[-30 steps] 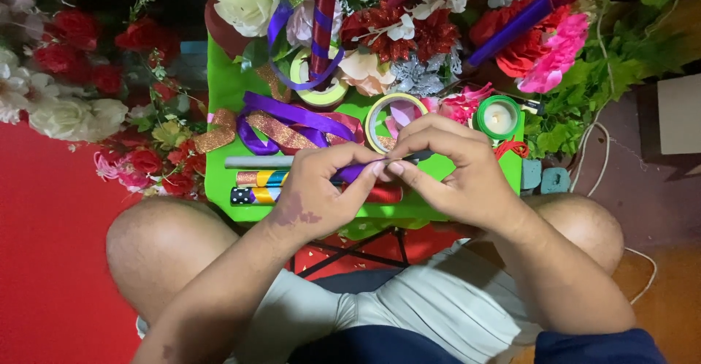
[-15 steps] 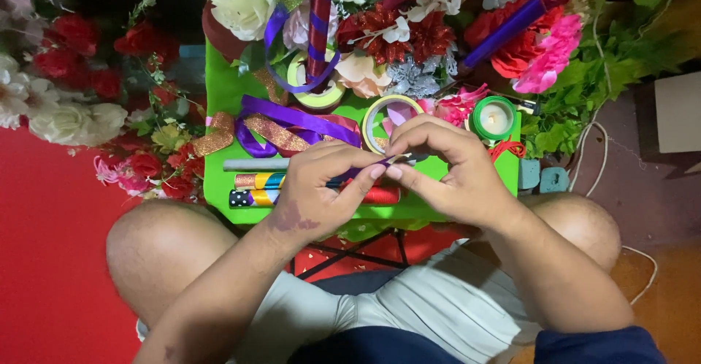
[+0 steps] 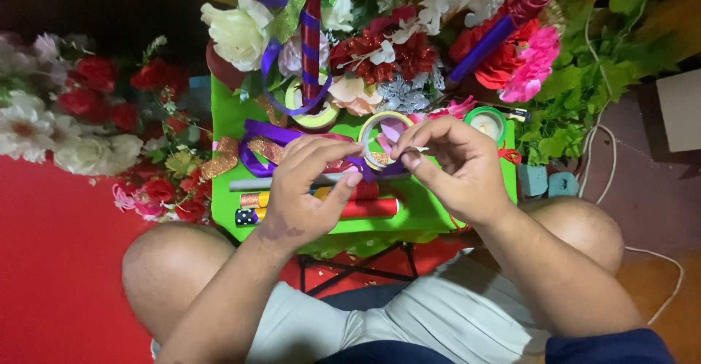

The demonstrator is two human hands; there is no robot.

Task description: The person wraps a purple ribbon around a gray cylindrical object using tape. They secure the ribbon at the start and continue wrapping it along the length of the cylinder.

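A big red floor (image 3: 44,276) is under the person, who sits with two bare knees on each side of a small green table (image 3: 423,214). Lots of fake flowers (image 3: 87,123) in red, white and pink sit at the left and along the far edge of the table. Green leaves (image 3: 584,94) are at the right. The left hand (image 3: 303,189) and the right hand (image 3: 453,167) are close together over the table. The fingers of both hands are pressed together, pinching a thin purple ribbon (image 3: 363,168) between them. Just behind the hands lies a ring of tape (image 3: 380,136). Small paper rolls (image 3: 372,208) lie under the hands.
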